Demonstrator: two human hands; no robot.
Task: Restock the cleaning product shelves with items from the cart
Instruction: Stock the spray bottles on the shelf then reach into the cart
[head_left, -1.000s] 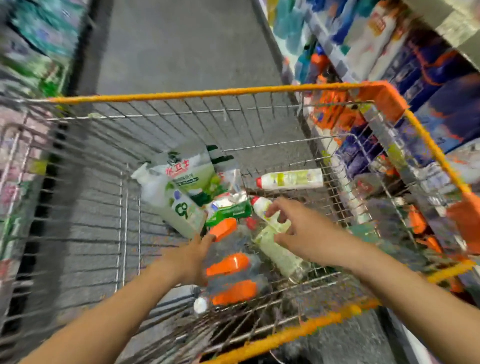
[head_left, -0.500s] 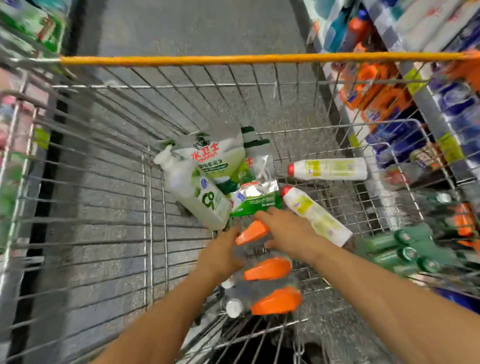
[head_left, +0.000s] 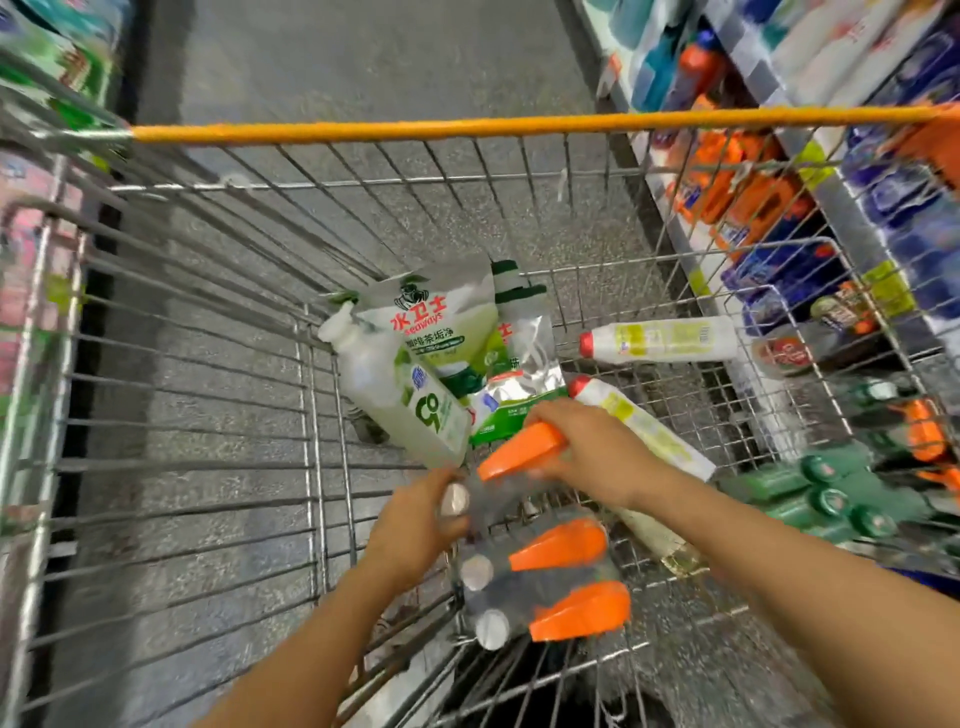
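Now I count three orange-capped bottles (head_left: 558, 545) in the cart (head_left: 467, 124), two red-capped bottles (head_left: 660, 339) and one pump bottle (head_left: 405, 395). My left hand (head_left: 415, 519) and right hand (head_left: 587, 452) both grip the top bottle (head_left: 519, 451), grey-bodied and blurred, just beside the other two.

- Nearest you in your wire metal cart (head_left: 197, 395) lies the wrapped pack of three orange-capped bottles (head_left: 550, 582).
- Behind it: pale plastic pump bottle (head_left: 410, 395), green-white foil pouches (head_left: 441, 322).
- To their right: two white red-capped bottles (head_left: 660, 339).
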